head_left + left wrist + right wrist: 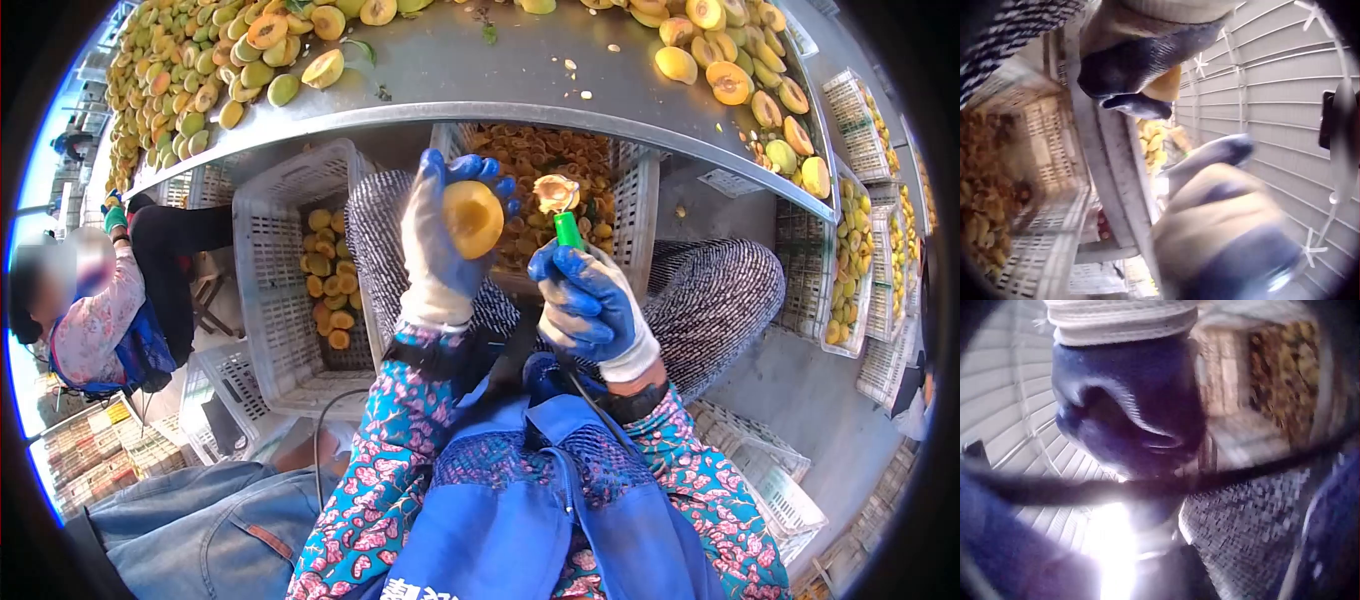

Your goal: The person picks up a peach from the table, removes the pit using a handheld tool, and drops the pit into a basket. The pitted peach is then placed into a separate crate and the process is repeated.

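Observation:
My left hand (440, 225), in a white glove with blue coated fingers, holds a yellow peach half (473, 219) against the palm, its smooth cut face toward me. Thumb and fingers curl round its sides; in the left wrist view only a sliver of the peach half (1168, 84) shows past the glove. My right hand (592, 305), gloved alike, grips a green-handled scoop (568, 230) pointing upward. A ragged piece of peach flesh (556, 193) sits on its tip and covers most of the metal. In the right wrist view, the glove (1129, 406) hides the tool.
Peaches and halves (250, 50) are heaped on the metal table (450, 75) ahead. Below its edge, a crate of scraps (632, 200) stands between the knees. A white crate (262, 270) with peach halves is at left. Another person (105, 310) sits far left; filled crates (850, 250) line the right.

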